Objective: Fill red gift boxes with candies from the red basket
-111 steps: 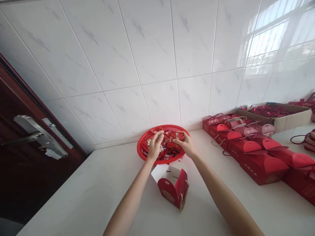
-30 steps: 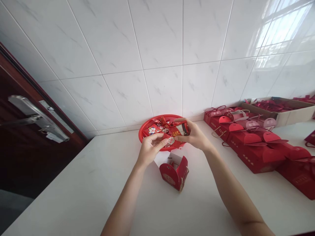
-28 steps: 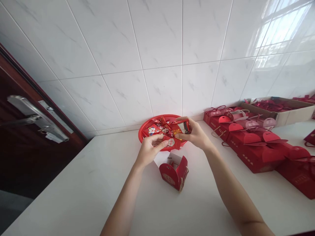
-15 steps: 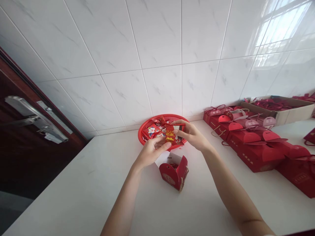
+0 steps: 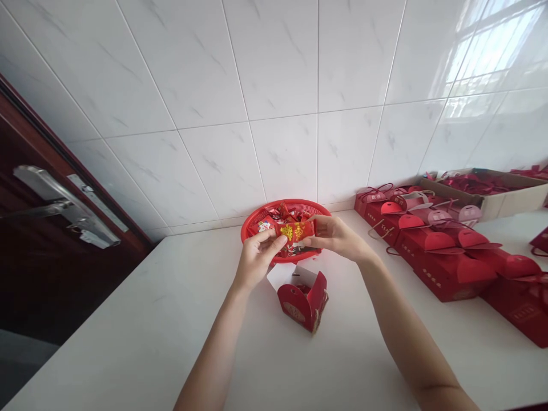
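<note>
Between my hands is a red candy packet (image 5: pixel 295 230) with yellow characters, held up over the near side of a red plastic basket (image 5: pixel 250 220). My left hand (image 5: pixel 258 254) pinches its left end, thumb in front. On its right end my right hand (image 5: pixel 336 237) has its fingers closed. More wrapped candy (image 5: pixel 280 212) lies in the basket behind. Just below my hands a small red gift box (image 5: pixel 303 299) stands with its top flaps raised, one showing its white inside; some red wrapped pieces are partly visible in it.
Rows of red gift boxes (image 5: pixel 432 245) with cord handles stand on the right of the white table (image 5: pixel 171 331). Behind them is a cardboard carton (image 5: pixel 509 197) with red ribbons. A tiled wall (image 5: pixel 282 154) closes the back; a door with a metal handle (image 5: pixel 64 202) is at left.
The packet in my hands has been turned from a steeper tilt to a flatter, sideways position. My right hand has shifted slightly and regripped its end. The open box has stayed put.
</note>
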{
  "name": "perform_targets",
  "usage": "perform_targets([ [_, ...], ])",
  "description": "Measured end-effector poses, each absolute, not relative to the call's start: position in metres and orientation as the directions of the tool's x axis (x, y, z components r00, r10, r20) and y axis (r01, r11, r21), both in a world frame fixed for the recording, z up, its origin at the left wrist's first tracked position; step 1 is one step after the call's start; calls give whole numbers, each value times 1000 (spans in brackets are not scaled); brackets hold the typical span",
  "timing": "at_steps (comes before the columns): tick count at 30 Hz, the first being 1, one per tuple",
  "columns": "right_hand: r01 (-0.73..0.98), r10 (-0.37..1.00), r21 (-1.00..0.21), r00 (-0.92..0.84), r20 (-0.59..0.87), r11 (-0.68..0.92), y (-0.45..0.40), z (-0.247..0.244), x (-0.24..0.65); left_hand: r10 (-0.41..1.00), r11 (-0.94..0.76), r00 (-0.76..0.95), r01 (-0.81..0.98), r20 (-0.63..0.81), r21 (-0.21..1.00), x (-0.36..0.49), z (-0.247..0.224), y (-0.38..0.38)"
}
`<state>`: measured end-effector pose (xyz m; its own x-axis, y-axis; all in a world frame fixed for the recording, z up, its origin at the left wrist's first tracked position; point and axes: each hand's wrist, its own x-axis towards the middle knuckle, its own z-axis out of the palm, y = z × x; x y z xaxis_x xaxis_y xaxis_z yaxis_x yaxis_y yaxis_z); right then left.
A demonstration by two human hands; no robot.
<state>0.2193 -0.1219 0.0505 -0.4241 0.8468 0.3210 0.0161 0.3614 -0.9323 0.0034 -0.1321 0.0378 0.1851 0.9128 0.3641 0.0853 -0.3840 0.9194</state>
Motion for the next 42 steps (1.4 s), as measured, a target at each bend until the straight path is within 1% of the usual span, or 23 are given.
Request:
perform_targets([
  [3, 11, 858, -935, -402, 320, 354, -121, 49, 218, 904, -395, 230, 127, 360, 910, 4, 37, -133],
  [5, -19, 858, -931, -381, 344, 364, -119, 48, 217, 908, -379, 235, 107, 347, 919, 5, 37, -133],
  [7, -38, 865, -923, -335, 373, 383, -118, 47, 217, 908, -352, 271, 79, 319, 933, 5, 38, -134],
  [10, -33, 878, -926, -304, 369, 377, -118, 47, 218, 899, -314, 354, 106, 259, 944, 3, 43, -135],
  [15, -58, 852, -951, -430, 299, 304, -119, 48, 220, 891, -277, 404, 121, 208, 953, -3, 53, -137],
  [18, -44, 820, -949, -492, 292, 311, -119, 49, 222, 897, -259, 402, 139, 185, 956, -7, 53, -136],
  [20, 14, 799, -939, -531, 283, 342, -117, 48, 224, 913, -261, 369, 197, 175, 945, -11, 51, -134],
  [22, 111, 792, -913, -547, 273, 392, -116, 45, 226, 928, -290, 319, 292, 193, 911, -17, 49, -132],
  [24, 230, 809, -871, -525, 265, 434, -114, 42, 225, 933, -316, 300, 422, 198, 850, -22, 47, -131],
  [25, 290, 825, -848, -503, 259, 444, -114, 40, 223, 932, -319, 317, 488, 175, 812, -24, 47, -131],
  [27, 401, 856, -803, -457, 241, 440, -115, 38, 218, 917, -305, 395, 598, 57, 741, -27, 46, -133],
  [29, 485, 867, -756, -451, 213, 439, -118, 37, 211, 862, -295, 496, 661, -106, 690, -27, 45, -136],
  [31, 554, 854, -697, -494, 164, 454, -122, 39, 206, 789, -302, 565, 698, -241, 650, -25, 44, -139],
  [33, 618, 835, -632, -544, 87, 468, -127, 42, 204, 743, -323, 593, 723, -310, 611, -24, 44, -141],
  [36, 708, 837, -542, -547, -15, 453, -131, 44, 204, 740, -325, 588, 739, -328, 590, -23, 43, -141],
  [38, 741, 849, -504, -528, -31, 443, -133, 44, 204, 758, -288, 562, 743, -330, 605, -23, 42, -140],
  [42, 752, 853, -495, -520, -41, 435, -135, 42, 198, 784, -244, 526, 750, -331, 614, -23, 38, -138],
])
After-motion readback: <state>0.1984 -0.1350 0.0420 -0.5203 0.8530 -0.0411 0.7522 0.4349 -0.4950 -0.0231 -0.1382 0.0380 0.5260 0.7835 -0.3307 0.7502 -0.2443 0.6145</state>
